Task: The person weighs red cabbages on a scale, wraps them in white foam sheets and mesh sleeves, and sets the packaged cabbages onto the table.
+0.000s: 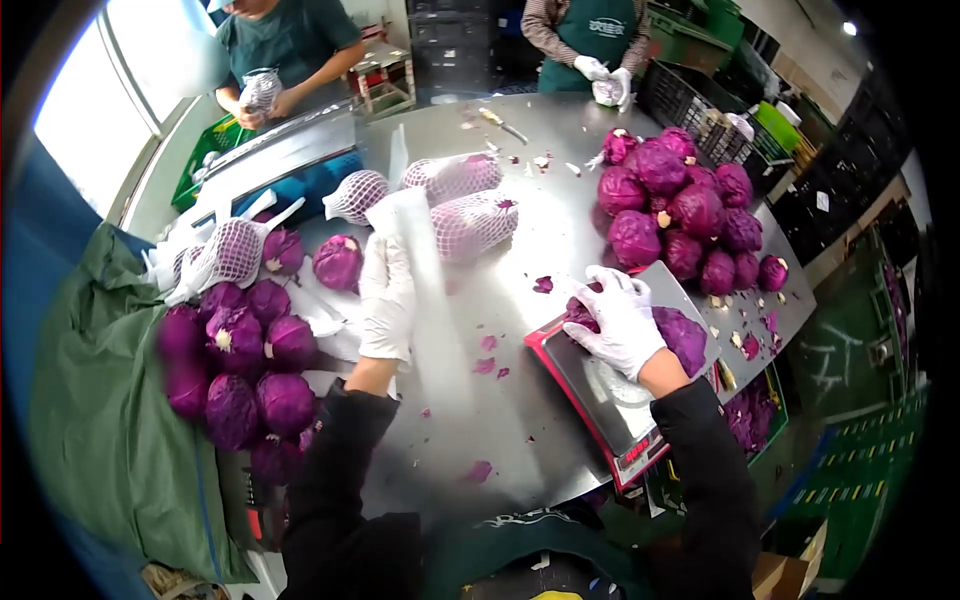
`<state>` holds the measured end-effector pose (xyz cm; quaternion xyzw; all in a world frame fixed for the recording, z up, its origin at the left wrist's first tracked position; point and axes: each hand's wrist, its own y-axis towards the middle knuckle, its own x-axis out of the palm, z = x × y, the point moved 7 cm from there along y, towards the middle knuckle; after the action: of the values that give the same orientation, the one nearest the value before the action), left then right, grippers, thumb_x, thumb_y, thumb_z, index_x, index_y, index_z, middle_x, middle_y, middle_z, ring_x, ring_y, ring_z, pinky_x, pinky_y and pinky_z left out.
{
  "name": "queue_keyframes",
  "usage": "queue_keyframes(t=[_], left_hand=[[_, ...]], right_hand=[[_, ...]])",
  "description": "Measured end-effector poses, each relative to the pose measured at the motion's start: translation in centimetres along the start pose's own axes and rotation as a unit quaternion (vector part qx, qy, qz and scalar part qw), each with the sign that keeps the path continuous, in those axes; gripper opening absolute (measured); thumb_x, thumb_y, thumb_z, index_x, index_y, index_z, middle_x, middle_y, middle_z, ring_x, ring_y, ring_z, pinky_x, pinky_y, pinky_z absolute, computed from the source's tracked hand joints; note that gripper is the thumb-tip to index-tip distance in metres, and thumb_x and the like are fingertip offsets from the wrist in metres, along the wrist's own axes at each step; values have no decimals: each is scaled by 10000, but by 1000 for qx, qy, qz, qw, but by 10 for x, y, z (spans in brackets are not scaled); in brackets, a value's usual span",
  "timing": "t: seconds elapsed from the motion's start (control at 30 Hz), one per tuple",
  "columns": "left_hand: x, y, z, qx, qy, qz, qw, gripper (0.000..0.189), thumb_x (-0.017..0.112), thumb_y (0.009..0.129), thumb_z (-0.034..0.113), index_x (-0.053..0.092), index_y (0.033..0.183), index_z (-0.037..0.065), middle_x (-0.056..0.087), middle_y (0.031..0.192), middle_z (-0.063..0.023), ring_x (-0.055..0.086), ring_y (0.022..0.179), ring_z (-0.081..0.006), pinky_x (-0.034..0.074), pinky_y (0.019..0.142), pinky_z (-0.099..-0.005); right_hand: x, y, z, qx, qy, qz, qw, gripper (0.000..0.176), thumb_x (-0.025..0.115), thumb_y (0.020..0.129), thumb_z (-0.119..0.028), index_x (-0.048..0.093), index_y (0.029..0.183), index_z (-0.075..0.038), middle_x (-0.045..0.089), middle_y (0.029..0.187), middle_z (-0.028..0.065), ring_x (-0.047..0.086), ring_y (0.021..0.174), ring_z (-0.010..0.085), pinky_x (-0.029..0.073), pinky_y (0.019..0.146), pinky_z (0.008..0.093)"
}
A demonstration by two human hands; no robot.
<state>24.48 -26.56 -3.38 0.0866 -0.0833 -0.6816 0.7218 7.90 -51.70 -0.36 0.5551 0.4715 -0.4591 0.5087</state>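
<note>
My left hand (387, 300), in a white glove, has its fingers pressed together on a long white net sleeve (425, 290) that hangs beside it, blurred. My right hand (617, 322), also gloved, is wrapped over a purple cabbage (580, 314) on a red-edged digital scale (620, 400). Another cabbage (680, 338) rests on the scale just right of that hand. Beyond my left hand lie netted cabbages (475, 223) in white mesh. A single bare cabbage (338, 262) sits left of my left hand.
Bare cabbages are heaped at the right (697, 208) and at the left (232, 340). A knife (503, 125) lies near the far edge of the metal table (450, 450). Leaf scraps are scattered about. Two other people stand across the table, each holding something. Black crates (690, 105) stand behind.
</note>
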Motion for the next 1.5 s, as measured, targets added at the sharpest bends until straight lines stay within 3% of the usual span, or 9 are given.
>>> queue_keyframes(t=[0.2, 0.43, 0.6, 0.67, 0.9, 1.1, 1.23, 1.4, 1.5], left_hand=[[72, -52, 51, -36, -149, -87, 984, 468, 466, 1036, 354, 508, 1288, -37, 583, 1159, -89, 525, 1057, -154, 435, 922, -279], [96, -113, 33, 9, -136, -60, 989, 410, 483, 1030, 330, 607, 997, -60, 623, 826, -53, 557, 786, -134, 472, 726, -305], [87, -125, 33, 12, -29, -141, 989, 316, 480, 1037, 260, 590, 998, -34, 577, 789, -17, 482, 733, -102, 442, 681, -274], [85, -137, 35, 44, 20, -168, 985, 286, 473, 1043, 234, 581, 971, -22, 538, 765, 15, 438, 717, -75, 421, 648, -251], [81, -149, 43, 91, 35, -139, 986, 290, 474, 1026, 241, 576, 931, -14, 544, 675, -193, 528, 578, -280, 459, 605, -385], [57, -104, 12, -78, -188, -146, 968, 201, 512, 986, 158, 615, 1022, -11, 638, 798, -49, 566, 710, -76, 500, 667, -269], [76, -117, 43, 4, 113, -308, 945, 237, 561, 1005, 221, 601, 1129, 23, 628, 900, -7, 586, 870, -97, 470, 786, -250], [87, -110, 130, 141, -144, -218, 955, 296, 595, 867, -51, 587, 1155, 19, 633, 874, -31, 590, 818, -107, 485, 763, -269], [104, -112, 96, 58, -99, -362, 925, 233, 570, 899, -25, 545, 1125, 27, 618, 907, -17, 572, 774, -87, 459, 668, -224]], right_hand=[[-11, 0, -44, 59, 420, 66, 903, 541, 634, 895, -484, 599, 1150, -9, 652, 1030, 193, 614, 942, 385, 498, 775, 433], [-25, -21, -56, 130, 396, 247, 875, 328, 516, 991, -370, 577, 1078, -59, 635, 827, 235, 621, 747, 430, 484, 664, 466], [-27, -26, -37, 153, 454, 226, 848, 165, 570, 995, -149, 569, 975, 15, 509, 742, 11, 437, 692, 65, 410, 645, 231], [-22, -28, -31, 142, 460, 245, 841, 380, 514, 982, -429, 584, 1086, -70, 641, 790, 208, 646, 749, 380, 485, 669, 430], [-18, -52, -53, 170, 316, 231, 904, 372, 488, 995, -407, 593, 1043, -54, 619, 747, 222, 637, 644, 372, 490, 587, 439], [-23, -82, 33, 225, 606, 372, 667, 245, 495, 1036, -189, 607, 891, -25, 499, 678, -70, 426, 584, 27, 374, 521, 221], [-25, -89, 19, 192, 524, 348, 754, 211, 530, 1018, -188, 607, 941, -7, 540, 685, 11, 447, 642, 73, 420, 596, 264], [-47, -96, -23, 143, 455, 195, 857, 240, 570, 1001, -240, 654, 1016, -16, 599, 713, 52, 471, 656, 75, 440, 620, 270], [-32, -103, -31, 157, 769, 119, 608, 230, 610, 979, -233, 667, 995, -10, 646, 813, -8, 515, 738, 49, 453, 683, 235]])
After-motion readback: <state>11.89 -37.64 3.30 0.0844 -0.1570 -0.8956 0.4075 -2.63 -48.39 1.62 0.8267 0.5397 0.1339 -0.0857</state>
